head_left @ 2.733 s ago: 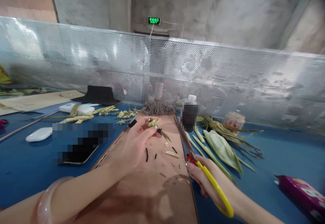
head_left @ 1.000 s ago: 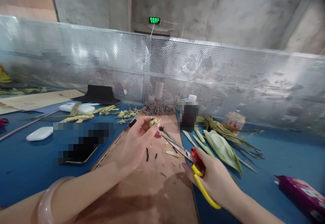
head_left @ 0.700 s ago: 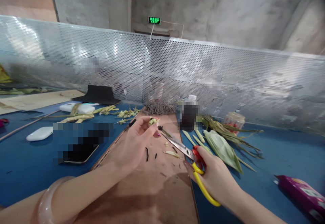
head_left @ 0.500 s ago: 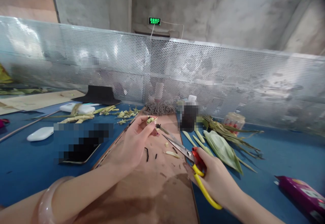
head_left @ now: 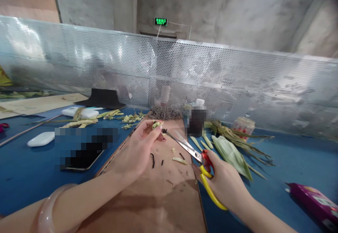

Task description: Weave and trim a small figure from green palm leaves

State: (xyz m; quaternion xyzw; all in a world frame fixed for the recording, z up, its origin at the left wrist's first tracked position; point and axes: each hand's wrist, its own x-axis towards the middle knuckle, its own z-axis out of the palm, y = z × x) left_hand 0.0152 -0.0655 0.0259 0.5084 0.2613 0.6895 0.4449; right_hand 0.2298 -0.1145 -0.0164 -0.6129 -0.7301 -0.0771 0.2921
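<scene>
My left hand (head_left: 138, 148) pinches a small green woven leaf piece (head_left: 156, 124) between thumb and fingers, above the brown board. A dark bit (head_left: 164, 131) sticks out from it on the right. My right hand (head_left: 224, 180) grips scissors (head_left: 194, 152) with red and yellow handles, fingers through the loops. The blades look nearly closed, and their tips are at the dark bit; whether they touch it I cannot tell. Below the hands, black scraps (head_left: 152, 160) and a pale leaf strip (head_left: 179, 160) lie on the board (head_left: 148, 201).
Green leaves (head_left: 232, 155) and dried strips (head_left: 237, 139) lie to the right, by a plastic jar (head_left: 244, 125) and a bottle (head_left: 200, 102). A purple packet (head_left: 314, 201) sits at the right edge. A phone (head_left: 84, 159) and a white case (head_left: 41, 139) are on the left; grey cord (head_left: 166, 113) is behind.
The scissors have come together at the blades, and their tips have moved slightly up and left to the dark bit. My left hand has stayed almost still.
</scene>
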